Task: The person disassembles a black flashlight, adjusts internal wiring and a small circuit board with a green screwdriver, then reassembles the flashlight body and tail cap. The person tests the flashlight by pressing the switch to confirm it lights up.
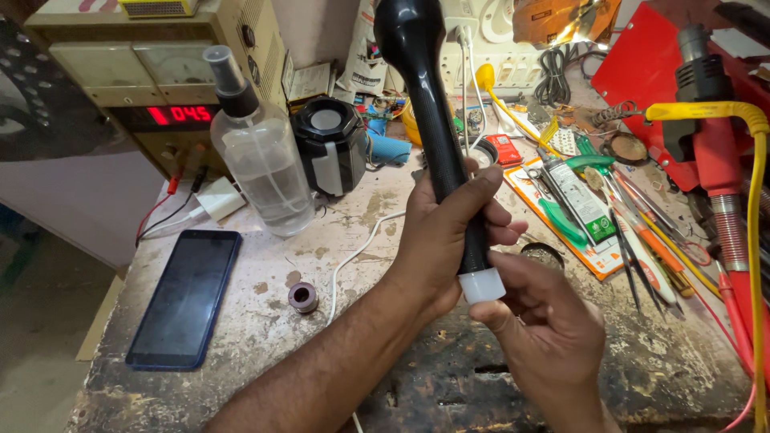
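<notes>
A long black torch-like tube [429,104] with a bulbous top stands upright over a worn workbench [337,265]. My left hand [449,236] is wrapped around its lower shaft. At the tube's bottom end sits a white plastic cap [483,286]. My right hand [545,329] pinches that cap from below with its fingertips.
On the left of the bench lie a dark phone [186,298], a clear spray bottle [261,160] and a small purple ring [303,296]. A black round speaker [329,144] stands behind. Tweezers, pliers and a glue tube [581,196] crowd the right, near a yellow cable [754,240].
</notes>
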